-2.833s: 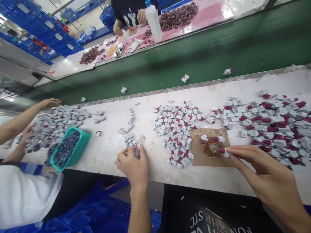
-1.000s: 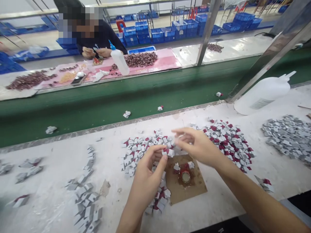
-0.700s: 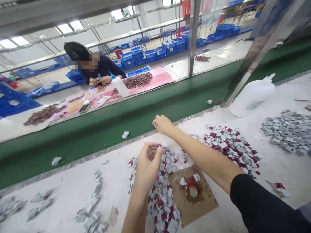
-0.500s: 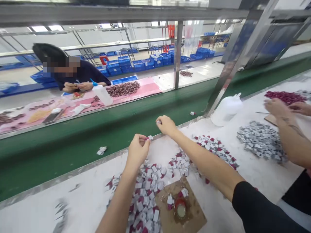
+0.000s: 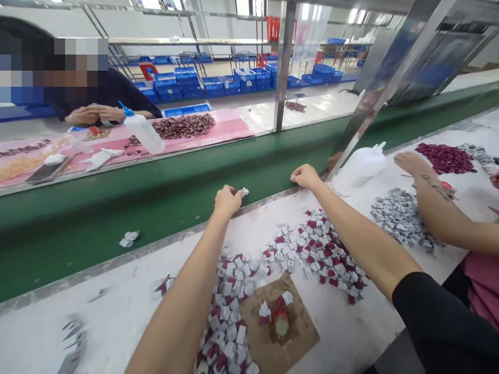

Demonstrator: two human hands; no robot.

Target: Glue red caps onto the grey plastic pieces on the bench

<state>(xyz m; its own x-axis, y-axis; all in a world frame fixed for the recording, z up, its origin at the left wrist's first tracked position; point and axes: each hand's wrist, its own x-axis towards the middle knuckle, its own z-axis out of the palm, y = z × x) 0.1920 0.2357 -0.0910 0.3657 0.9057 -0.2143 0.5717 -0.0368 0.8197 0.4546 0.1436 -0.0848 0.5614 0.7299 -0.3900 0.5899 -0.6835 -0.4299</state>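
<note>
My left hand point(image 5: 228, 201) is over the near edge of the green conveyor belt point(image 5: 187, 195), its fingers closed on a small white plastic part point(image 5: 245, 192) that sticks out on the right. Farther right, my right hand point(image 5: 306, 176) reaches the same belt edge with curled, pinched fingers; whatever they hold is hidden. Below my arms, small white-and-maroon parts point(image 5: 232, 291) lie in loose heaps on the white table point(image 5: 156, 306). Among them is a brown board point(image 5: 300, 340) bearing a red-rimmed round cap point(image 5: 280, 324) and a couple of parts.
Another white part point(image 5: 128, 239) sits on the belt at left. A white plastic jug point(image 5: 360, 166) stands by the metal post point(image 5: 374, 104). At right, a co-worker's arm point(image 5: 440, 197) is beside grey and maroon piles. Across the belt sits another person near a bottle point(image 5: 144, 132).
My right hand has moved right along the belt edge, to where a loose part lay. My left hand has gone farther over the belt. The view has shifted, and the left-hand belt part appears farther left.
</note>
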